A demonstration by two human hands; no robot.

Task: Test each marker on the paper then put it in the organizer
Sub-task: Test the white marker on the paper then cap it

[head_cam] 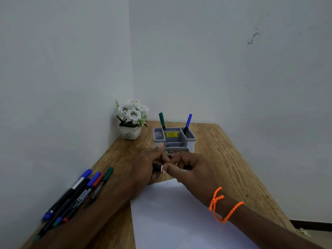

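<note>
While two markers (162, 121) already stand in the organizer (174, 139), both hands (179, 168) grip another marker (158, 168) above the paper (179, 221); several wait on the table (224, 159).

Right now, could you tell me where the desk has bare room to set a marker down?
Bare wood lies right of the paper and organizer, and between flower pot and loose markers. The left edge is crowded.

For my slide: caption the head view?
Both hands grip one marker above paper, before the organizer.
</note>
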